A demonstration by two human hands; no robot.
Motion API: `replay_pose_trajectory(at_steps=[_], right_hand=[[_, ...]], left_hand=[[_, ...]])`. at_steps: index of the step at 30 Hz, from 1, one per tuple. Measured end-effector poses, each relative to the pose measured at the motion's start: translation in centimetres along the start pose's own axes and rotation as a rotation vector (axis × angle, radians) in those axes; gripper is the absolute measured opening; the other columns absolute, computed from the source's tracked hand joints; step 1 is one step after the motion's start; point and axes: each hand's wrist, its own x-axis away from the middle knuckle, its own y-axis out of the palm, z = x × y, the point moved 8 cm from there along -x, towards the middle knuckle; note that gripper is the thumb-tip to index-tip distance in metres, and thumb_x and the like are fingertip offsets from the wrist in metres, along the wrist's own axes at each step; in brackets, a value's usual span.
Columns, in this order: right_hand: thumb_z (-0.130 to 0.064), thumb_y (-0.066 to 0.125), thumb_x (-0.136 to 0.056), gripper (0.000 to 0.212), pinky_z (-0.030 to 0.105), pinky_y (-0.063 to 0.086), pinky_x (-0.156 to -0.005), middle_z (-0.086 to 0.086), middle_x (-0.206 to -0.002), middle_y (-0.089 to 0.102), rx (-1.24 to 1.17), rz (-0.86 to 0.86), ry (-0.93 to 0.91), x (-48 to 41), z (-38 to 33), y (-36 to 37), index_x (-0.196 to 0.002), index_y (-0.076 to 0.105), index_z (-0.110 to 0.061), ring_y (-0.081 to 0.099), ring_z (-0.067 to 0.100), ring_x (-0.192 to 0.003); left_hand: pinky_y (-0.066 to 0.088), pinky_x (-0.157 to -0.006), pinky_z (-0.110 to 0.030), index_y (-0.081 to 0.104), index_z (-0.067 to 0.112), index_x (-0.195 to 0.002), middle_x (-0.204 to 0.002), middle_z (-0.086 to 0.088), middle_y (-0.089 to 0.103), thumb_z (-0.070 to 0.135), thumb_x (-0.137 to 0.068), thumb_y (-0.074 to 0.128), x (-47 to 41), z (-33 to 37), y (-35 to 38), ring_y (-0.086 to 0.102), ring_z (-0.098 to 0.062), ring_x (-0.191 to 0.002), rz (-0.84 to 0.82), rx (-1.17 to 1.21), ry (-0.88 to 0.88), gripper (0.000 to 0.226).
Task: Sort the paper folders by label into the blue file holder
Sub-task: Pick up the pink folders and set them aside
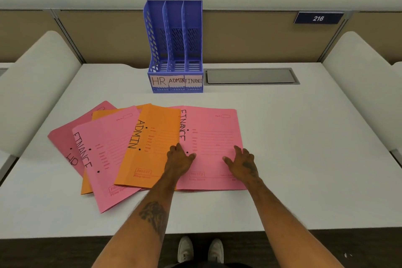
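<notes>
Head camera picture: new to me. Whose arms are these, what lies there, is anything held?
One camera, worn on a person's head, looks down at their bare arms; no machine. On the white desk lie the HR folder, left FINANCE folder, ADMIN folder, right FINANCE folder and a mostly covered orange folder. Behind stands the blue file holder, slots labelled HR, ADMIN, FINANCE. The right hand rests on the right FINANCE folder, the left hand across its border with the ADMIN folder; nothing is gripped.
</notes>
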Motion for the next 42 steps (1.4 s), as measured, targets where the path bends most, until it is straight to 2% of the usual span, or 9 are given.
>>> replay_pose_trajectory(at_steps=[6, 11, 16, 23, 26, 30, 35, 39, 42], right_hand=[[-0.055, 0.046, -0.094, 0.067, 0.047, 0.035, -0.107, 0.010, -0.152, 0.031, -0.177, 0.043, 0.052, -0.2, 0.1, -0.5, -0.149, 0.027, -0.021, 0.027, 0.031, -0.139], [-0.055, 0.046, -0.094, 0.067, 0.047, 0.038, -0.106, 0.010, -0.149, 0.037, -0.258, 0.040, 0.051, -0.3, 0.2, -1.0, -0.149, 0.029, -0.020, 0.032, 0.031, -0.137], [-0.057, 0.046, -0.094, 0.074, 0.046, 0.038, -0.108, 0.011, -0.149, 0.040, -0.331, -0.037, 0.025, -0.8, -0.7, -1.8, -0.152, 0.022, -0.018, 0.039, 0.032, -0.135], [-0.060, 0.053, -0.089, 0.085, 0.041, 0.034, -0.110, 0.007, -0.152, 0.038, -0.603, -0.040, 0.003, -2.2, -2.3, -5.8, -0.153, 0.017, -0.018, 0.040, 0.030, -0.135], [-0.055, 0.062, -0.086, 0.089, 0.049, 0.040, -0.107, 0.008, -0.147, 0.042, -0.884, -0.099, -0.003, -2.5, -3.9, -7.1, -0.152, 0.016, -0.017, 0.049, 0.031, -0.127], [-0.036, 0.068, -0.088, 0.053, 0.052, 0.053, -0.092, 0.011, -0.120, 0.067, -1.117, -0.297, -0.082, -2.3, -7.1, -7.6, -0.131, 0.054, -0.009, 0.067, 0.032, -0.104], [-0.016, 0.065, -0.091, 0.035, 0.044, 0.058, -0.077, 0.008, -0.113, 0.071, -1.142, -0.306, -0.178, -2.2, -10.2, -7.8, -0.125, 0.056, -0.015, 0.070, 0.029, -0.097], [-0.017, 0.065, -0.091, 0.036, 0.040, 0.059, -0.069, 0.005, -0.112, 0.071, -1.112, -0.278, -0.183, -2.3, -11.5, -6.7, -0.125, 0.055, -0.020, 0.071, 0.028, -0.094], [-0.018, 0.064, -0.091, 0.033, 0.042, 0.058, -0.071, 0.005, -0.114, 0.070, -1.077, -0.268, -0.180, -2.5, -12.1, -5.6, -0.123, 0.056, -0.022, 0.070, 0.028, -0.095]], left_hand=[[0.056, -0.086, -0.041, 0.061, -0.002, -0.120, -0.122, -0.016, 0.064, 0.036, -0.084, 0.075, -0.4, -0.4, -0.9, 0.064, -0.033, -0.106, 0.026, 0.328, -0.103, 0.054], [0.057, -0.084, -0.041, 0.053, 0.008, -0.124, -0.121, -0.010, 0.065, 0.037, -0.083, 0.076, -0.1, 0.2, -1.5, 0.066, -0.029, -0.103, 0.041, 0.600, -0.136, 0.055], [0.059, -0.086, -0.049, 0.060, 0.008, -0.122, -0.115, -0.010, 0.070, 0.022, -0.087, 0.073, -0.2, 2.0, -2.6, 0.070, -0.030, -0.096, 0.036, 0.778, -0.079, 0.039], [0.061, -0.064, -0.038, 0.066, 0.010, -0.110, -0.100, -0.009, 0.076, 0.017, -0.090, 0.069, 0.0, 3.1, -6.7, 0.075, -0.027, -0.081, 0.021, 0.936, 0.013, 0.022], [0.061, -0.063, -0.038, 0.065, 0.010, -0.111, -0.097, -0.009, 0.077, 0.019, -0.090, 0.068, 0.1, 2.7, -8.6, 0.076, -0.029, -0.081, 0.018, 0.975, 0.030, 0.023], [0.060, -0.063, -0.036, 0.067, 0.012, -0.111, -0.098, -0.007, 0.077, 0.019, -0.090, 0.068, 0.5, 1.6, -10.5, 0.076, -0.028, -0.082, 0.052, 1.023, 0.058, 0.022], [0.061, -0.069, -0.040, 0.068, 0.017, -0.113, -0.103, -0.006, 0.077, 0.022, -0.091, 0.068, 1.5, 0.0, -12.5, 0.075, -0.029, -0.089, 0.073, 1.057, 0.092, 0.023], [0.058, -0.072, -0.039, 0.067, 0.017, -0.116, -0.108, -0.002, 0.076, 0.049, -0.087, 0.067, 2.1, -2.5, -13.6, 0.073, -0.025, -0.096, 0.098, 1.005, 0.017, 0.044], [0.053, -0.090, -0.044, 0.057, 0.011, -0.130, -0.128, -0.002, 0.063, 0.058, -0.088, 0.062, 2.1, -7.1, -15.3, 0.060, -0.025, -0.115, 0.223, 0.806, -0.118, 0.063]])
